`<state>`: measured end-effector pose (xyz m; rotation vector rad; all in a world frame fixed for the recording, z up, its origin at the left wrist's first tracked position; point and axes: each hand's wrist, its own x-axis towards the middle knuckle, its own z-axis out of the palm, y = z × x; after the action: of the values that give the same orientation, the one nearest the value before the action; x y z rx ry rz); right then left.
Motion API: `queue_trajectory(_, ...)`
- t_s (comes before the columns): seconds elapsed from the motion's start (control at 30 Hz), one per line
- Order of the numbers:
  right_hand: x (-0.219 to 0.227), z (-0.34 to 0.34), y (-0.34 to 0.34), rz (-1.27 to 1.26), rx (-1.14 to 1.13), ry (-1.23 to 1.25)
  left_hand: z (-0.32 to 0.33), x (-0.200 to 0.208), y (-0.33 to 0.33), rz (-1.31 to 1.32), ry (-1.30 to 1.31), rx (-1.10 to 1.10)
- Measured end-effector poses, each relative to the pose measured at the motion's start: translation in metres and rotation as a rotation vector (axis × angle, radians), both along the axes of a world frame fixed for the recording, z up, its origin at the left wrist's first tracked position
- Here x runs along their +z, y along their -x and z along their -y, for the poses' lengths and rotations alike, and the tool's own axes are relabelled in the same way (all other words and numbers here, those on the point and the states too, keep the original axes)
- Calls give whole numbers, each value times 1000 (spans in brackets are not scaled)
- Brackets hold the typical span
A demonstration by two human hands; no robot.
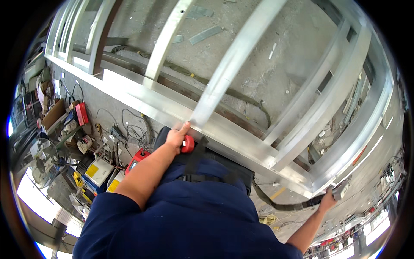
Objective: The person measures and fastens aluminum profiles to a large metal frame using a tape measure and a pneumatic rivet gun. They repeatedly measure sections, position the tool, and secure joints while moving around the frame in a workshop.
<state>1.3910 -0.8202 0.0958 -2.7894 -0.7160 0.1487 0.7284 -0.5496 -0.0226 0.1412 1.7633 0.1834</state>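
On the floor at the left, a brown cardboard box (53, 113) lies open-sided among clutter, with a flat red case (81, 113) standing just beside it on its right. Lower down, near the person's left elbow, a white rectangular box with a yellow label (98, 171) sits flat, and a second yellow-labelled box (114, 183) lies touching its right edge. Just above them a red device shows a small pale screen (133, 164), too blurred to make out further.

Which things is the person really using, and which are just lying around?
In use:
left hand on red tool
right hand on metal frame

Lying about:
cables
red case
fan
yellow boxes
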Motion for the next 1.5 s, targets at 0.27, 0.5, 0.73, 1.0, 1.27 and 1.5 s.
queue_trajectory(0.27, 108, -288, 186, -1061, 60, -102, -9, 10, -1, -27, 6, -68)
queue_trajectory(0.5, 33, -434, 358, -1532, 666, 538, -8, 6, 4, 2, 28, 2)
queue_trajectory(0.73, -24, -441, 442, -1480, 907, 598, -16, 12, 5, 50, -39, 51)
queue_trajectory(1.0, -67, -426, 450, -1411, 1017, 620, -13, 9, 6, 42, -51, 60)
queue_trajectory(1.27, -68, -425, 451, -1428, 1035, 565, -12, 4, 8, 9, 14, -48)
queue_trajectory(1.5, -78, -420, 448, -1384, 1106, 543, -13, 8, 7, 43, -71, -8)
